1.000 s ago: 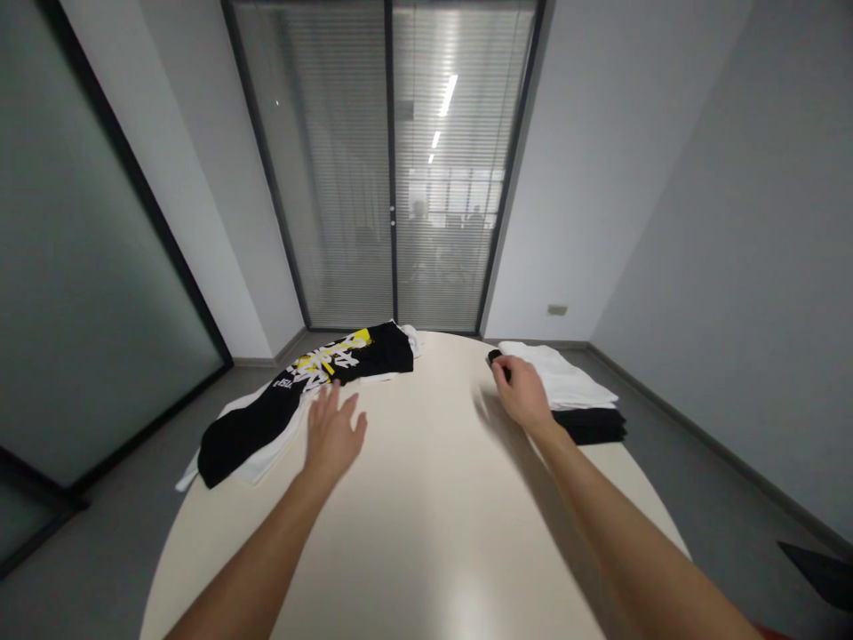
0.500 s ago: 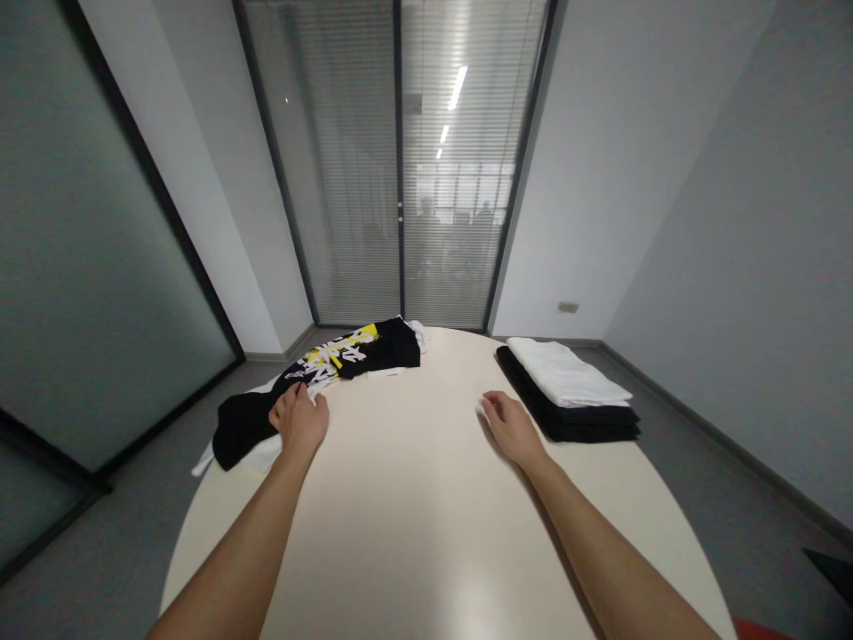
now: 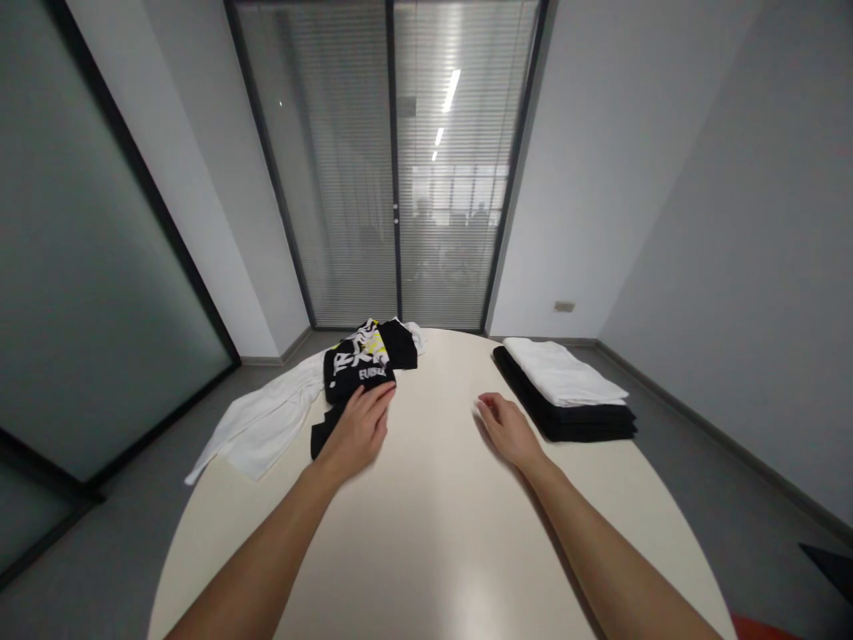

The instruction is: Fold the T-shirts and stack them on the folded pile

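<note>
A black T-shirt (image 3: 352, 380) with white and yellow print lies bunched and partly doubled over at the table's far left. My left hand (image 3: 356, 431) is closed on its near edge, fingers across the black cloth; the thumb is mostly hidden. White garments (image 3: 267, 418) spread out beneath and to the left of it, one end hanging over the table edge. My right hand (image 3: 507, 431) rests on the table with loosely bent fingers and nothing visible in them. Just beyond it stands a stack of folded black clothes (image 3: 586, 425), topped by a folded white garment (image 3: 563, 372).
The round cream table (image 3: 426, 533) fills the foreground. Behind it are glass panels with blinds (image 3: 446, 267). Grey walls stand close on the right, with a frosted glass panel (image 3: 99, 267) at left. Something red (image 3: 753, 629) shows at the bottom right.
My left hand has moved right with the black T-shirt's near end, bunching it and baring more of the white garments. My right hand has hardly moved.
</note>
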Action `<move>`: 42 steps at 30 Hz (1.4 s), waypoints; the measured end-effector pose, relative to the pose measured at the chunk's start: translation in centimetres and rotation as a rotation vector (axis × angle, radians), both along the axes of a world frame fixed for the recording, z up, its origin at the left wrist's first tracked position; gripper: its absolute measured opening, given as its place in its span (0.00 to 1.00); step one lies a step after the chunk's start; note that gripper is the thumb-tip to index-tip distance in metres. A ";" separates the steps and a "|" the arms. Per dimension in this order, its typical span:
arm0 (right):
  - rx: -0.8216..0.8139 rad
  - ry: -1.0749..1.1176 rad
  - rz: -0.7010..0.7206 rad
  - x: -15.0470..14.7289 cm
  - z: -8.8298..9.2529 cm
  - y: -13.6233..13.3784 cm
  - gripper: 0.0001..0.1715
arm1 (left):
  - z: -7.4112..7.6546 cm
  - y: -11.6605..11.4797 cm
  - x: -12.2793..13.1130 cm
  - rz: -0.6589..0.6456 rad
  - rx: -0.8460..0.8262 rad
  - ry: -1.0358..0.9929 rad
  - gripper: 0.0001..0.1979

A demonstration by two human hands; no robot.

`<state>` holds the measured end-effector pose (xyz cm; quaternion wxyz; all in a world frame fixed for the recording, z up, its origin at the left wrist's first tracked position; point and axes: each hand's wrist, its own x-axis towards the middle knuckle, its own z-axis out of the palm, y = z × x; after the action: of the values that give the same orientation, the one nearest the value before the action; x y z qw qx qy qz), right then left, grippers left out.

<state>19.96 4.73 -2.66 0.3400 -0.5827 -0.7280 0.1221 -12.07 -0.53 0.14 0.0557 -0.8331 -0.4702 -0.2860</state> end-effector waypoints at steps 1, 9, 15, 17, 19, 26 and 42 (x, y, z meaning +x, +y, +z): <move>0.001 -0.008 -0.001 -0.1 0.1 -0.1 0.23 | 0.0 -0.2 0.4 -0.084 -0.055 0.046 0.23; 0.007 -0.030 0.015 -0.3 0.5 -0.4 0.22 | -1.3 0.0 1.0 0.266 -0.042 0.009 0.31; -0.004 -0.020 0.053 -0.7 0.7 -0.7 0.21 | -1.4 0.2 0.6 0.122 -0.157 0.043 0.21; 0.006 -0.006 0.083 -1.0 0.7 -0.8 0.21 | -0.6 -0.3 1.1 0.003 -0.157 0.069 0.23; 0.015 0.023 0.120 -1.3 0.7 -0.9 0.21 | 0.4 -1.2 2.0 -0.136 -0.171 0.106 0.25; 0.004 0.168 0.363 -2.7 1.9 -2.3 0.29 | 2.9 -5.3 6.1 -0.490 -0.297 0.022 0.20; -0.133 -0.123 0.318 -2.9 3.7 -3.2 0.15 | -2.8 -1.2 4.1 0.281 -0.315 -0.113 0.24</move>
<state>17.11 1.51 1.07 0.2318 -0.4877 -0.8208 0.1864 -8.00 -1.70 -2.66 -0.0626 -0.7404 -0.6229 -0.2447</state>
